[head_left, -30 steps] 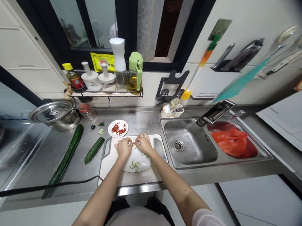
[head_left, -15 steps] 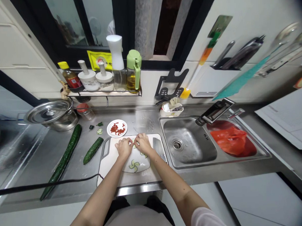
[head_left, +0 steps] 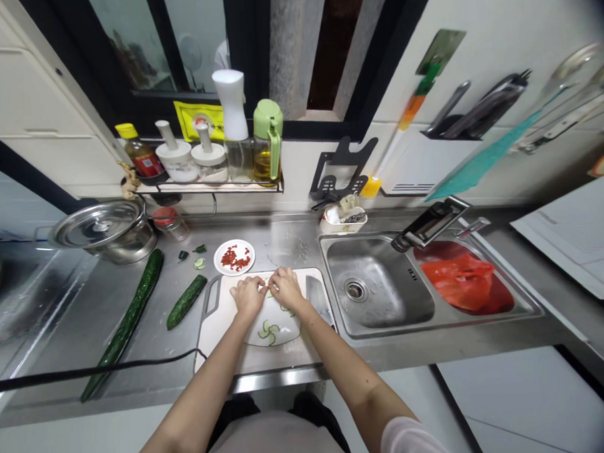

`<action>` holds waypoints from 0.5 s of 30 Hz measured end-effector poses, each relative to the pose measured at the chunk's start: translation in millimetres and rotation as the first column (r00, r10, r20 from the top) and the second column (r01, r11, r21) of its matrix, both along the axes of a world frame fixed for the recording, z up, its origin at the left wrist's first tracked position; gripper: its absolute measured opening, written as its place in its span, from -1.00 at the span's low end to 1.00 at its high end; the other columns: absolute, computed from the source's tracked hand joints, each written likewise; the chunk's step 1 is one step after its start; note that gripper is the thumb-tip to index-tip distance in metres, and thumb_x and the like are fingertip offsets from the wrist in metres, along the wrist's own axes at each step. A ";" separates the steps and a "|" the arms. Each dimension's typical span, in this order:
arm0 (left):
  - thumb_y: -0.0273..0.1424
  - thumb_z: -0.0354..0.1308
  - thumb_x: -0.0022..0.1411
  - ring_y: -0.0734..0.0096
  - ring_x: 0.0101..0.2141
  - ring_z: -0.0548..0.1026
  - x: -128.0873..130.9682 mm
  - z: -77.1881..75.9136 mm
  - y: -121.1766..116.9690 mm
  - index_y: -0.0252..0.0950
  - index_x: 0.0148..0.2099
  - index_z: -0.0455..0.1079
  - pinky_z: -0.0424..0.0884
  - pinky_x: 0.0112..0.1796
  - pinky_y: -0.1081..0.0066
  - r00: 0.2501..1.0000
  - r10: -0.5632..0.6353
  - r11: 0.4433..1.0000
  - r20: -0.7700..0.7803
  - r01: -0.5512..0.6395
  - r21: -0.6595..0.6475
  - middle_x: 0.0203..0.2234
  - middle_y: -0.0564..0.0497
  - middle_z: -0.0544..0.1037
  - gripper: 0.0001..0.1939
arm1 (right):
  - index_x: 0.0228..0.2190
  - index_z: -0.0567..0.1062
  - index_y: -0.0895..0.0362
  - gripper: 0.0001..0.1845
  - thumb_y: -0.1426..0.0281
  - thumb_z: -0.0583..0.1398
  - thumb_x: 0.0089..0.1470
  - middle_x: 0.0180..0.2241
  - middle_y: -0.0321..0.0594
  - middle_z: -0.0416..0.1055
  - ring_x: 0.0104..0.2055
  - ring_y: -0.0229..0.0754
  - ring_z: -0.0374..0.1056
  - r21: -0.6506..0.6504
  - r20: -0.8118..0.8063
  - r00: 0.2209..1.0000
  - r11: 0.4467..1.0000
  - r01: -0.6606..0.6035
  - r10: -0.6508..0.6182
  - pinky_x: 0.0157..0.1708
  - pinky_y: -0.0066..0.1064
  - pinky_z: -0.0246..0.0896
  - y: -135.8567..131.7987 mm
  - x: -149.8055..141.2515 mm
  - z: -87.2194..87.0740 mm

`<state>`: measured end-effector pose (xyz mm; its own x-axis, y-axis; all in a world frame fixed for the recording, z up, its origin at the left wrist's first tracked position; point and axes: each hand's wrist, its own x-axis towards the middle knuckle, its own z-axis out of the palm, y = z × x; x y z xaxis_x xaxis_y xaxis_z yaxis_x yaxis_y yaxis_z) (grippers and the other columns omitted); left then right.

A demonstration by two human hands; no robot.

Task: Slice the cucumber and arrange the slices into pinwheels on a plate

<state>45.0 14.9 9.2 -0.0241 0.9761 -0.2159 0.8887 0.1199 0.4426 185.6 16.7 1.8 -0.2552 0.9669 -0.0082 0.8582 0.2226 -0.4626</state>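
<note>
A white plate lies on the cutting board in front of me. Thin cucumber slices form a pinwheel on its near part, and more slices show by my right wrist. At the plate's far side my left hand has thumb and forefinger pinched together at a small cucumber slice. My right hand meets it there, fingers bent down onto the same spot. The fingers partly cover that slice. A broad knife blade rests on the board's right side.
A small dish of red pieces stands behind the board. Left of it lie a short cucumber piece, a long cucumber and a lidded steel pot. A black cable crosses the counter. The sink is on the right.
Both hands stay at the same spot on the plate; only the fingers shift very slightly. The slices and other items have not visibly moved.
</note>
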 end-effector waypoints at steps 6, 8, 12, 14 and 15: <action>-0.23 0.12 0.19 0.09 -0.07 0.37 0.3 0.3 -0.2 -0.12 -0.20 0.49 0.10 -0.10 0.14 1.000 0.005 1.000 0.013 -0.005 -0.004 -0.19 -0.06 0.54 -0.81 | -0.34 0.51 0.09 -0.88 0.42 0.15 0.14 -0.16 -0.16 0.32 -0.07 -0.08 0.08 0.001 0.003 1.000 1.000 0.014 -0.014 -0.08 -0.28 -0.03 -0.8 0.2 0.2; -0.24 0.12 0.19 0.10 -0.07 0.38 -0.2 0.7 0.0 -0.11 -0.20 0.49 0.10 -0.10 0.14 1.000 0.015 1.000 0.027 -0.015 -0.013 -0.19 -0.05 0.54 -0.82 | -0.34 0.51 0.10 -0.88 0.42 0.15 0.14 -0.16 -0.16 0.33 -0.07 -0.08 0.08 0.002 0.002 1.000 1.000 0.023 -0.023 -0.08 -0.28 -0.03 -0.8 0.6 0.3; -0.25 0.11 0.18 0.13 -0.07 0.39 -1.2 2.5 0.1 -0.10 -0.20 0.49 0.10 -0.10 0.14 0.998 0.034 0.999 0.052 -0.033 -0.027 -0.20 -0.02 0.55 -0.82 | -0.35 0.51 0.10 -0.88 0.42 0.15 0.14 -0.16 -0.16 0.34 -0.07 -0.08 0.09 -0.003 -0.002 1.000 1.000 0.025 -0.025 -0.08 -0.28 -0.03 -0.9 0.3 2.6; -0.25 0.11 0.18 0.14 -0.08 0.39 -1.5 4.3 -0.3 -0.10 -0.20 0.49 0.10 -0.10 0.15 0.997 0.043 0.999 0.063 -0.041 -0.031 -0.20 -0.02 0.56 -0.82 | -0.35 0.51 0.09 -0.88 0.42 0.15 0.14 -0.17 -0.16 0.34 -0.07 -0.08 0.09 -0.004 -0.005 0.999 0.999 0.032 -0.032 -0.07 -0.27 -0.03 -1.3 0.0 5.7; -0.25 0.11 0.18 0.14 -0.07 0.40 -1.8 5.3 -0.6 -0.10 -0.20 0.50 0.11 -0.10 0.16 0.996 0.050 0.998 0.068 -0.047 -0.033 -0.19 -0.02 0.56 -0.82 | -0.34 0.51 0.09 -0.88 0.42 0.14 0.15 -0.17 -0.16 0.34 -0.07 -0.07 0.09 -0.001 -0.009 0.999 0.999 0.039 -0.040 -0.06 -0.27 -0.03 -1.6 0.0 7.8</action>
<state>43.2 14.3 14.6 -0.0553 0.9670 -0.2487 0.8491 0.1766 0.4979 185.6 15.0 9.5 -0.2169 0.9762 -0.0072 0.8620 0.1880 -0.4708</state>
